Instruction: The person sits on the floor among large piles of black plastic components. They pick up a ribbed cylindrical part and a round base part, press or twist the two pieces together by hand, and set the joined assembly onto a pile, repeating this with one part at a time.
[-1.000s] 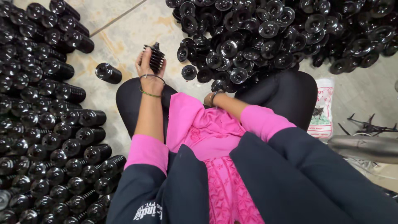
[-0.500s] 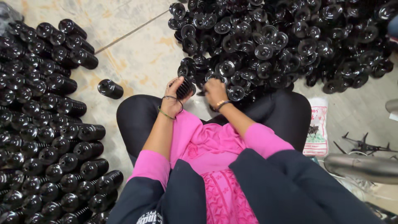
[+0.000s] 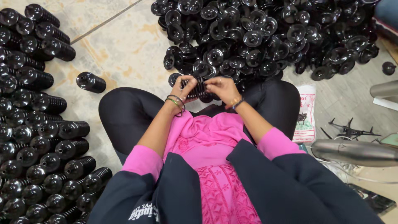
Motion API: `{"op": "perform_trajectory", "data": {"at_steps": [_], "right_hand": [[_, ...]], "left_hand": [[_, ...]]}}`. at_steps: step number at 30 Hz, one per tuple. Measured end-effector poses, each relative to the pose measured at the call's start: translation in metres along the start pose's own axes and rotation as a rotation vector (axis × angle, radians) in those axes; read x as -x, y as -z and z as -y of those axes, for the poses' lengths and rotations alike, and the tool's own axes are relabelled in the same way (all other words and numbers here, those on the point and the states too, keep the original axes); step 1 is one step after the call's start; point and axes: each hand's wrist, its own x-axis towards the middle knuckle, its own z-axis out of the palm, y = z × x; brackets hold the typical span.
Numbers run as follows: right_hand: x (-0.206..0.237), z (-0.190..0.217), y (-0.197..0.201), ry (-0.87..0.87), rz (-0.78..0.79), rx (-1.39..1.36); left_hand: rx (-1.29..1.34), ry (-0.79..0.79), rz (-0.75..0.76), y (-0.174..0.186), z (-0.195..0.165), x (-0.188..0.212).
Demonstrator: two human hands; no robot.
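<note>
I sit cross-legged on the floor. My left hand [image 3: 183, 88] and my right hand [image 3: 222, 88] meet in front of my knees, both gripping a short stack of black ribbed discs [image 3: 199, 89] held sideways between them. Just beyond my hands lies a big loose heap of black round disc parts [image 3: 265, 37]. At the left, finished black ribbed cylinders [image 3: 37, 137] lie in rows. One single cylinder [image 3: 91, 82] lies apart on the floor near my left knee.
A tiled floor [image 3: 124, 45] shows between the heap and the rows. A white printed sack [image 3: 306, 112] lies by my right knee. A grey metal tube [image 3: 356, 152] and a small black star-shaped part [image 3: 350, 129] lie at the right.
My left hand held the stack up over the floor, then came down and right toward the heap. My right hand has joined it on the stack.
</note>
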Motion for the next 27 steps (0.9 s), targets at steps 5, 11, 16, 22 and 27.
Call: {"op": "perform_trajectory", "data": {"at_steps": [5,11,16,22,27], "right_hand": [[-0.010,-0.003,0.006,-0.046,-0.060,-0.175],[0.003,0.002,-0.015,0.043,-0.107,0.076],[0.004,0.000,-0.020,0.006,-0.145,0.119],[0.005,-0.004,-0.017,0.202,-0.127,0.123],[0.007,0.001,-0.025,0.203,-0.155,0.126]], "left_hand": [[0.209,0.076,-0.061,-0.015,0.023,-0.013],[0.228,0.023,-0.059,-0.003,0.033,-0.020],[0.167,0.025,-0.033,-0.004,0.032,-0.018],[0.164,0.002,-0.020,-0.004,0.033,-0.021],[0.132,-0.046,-0.023,-0.003,0.036,-0.023]]}}
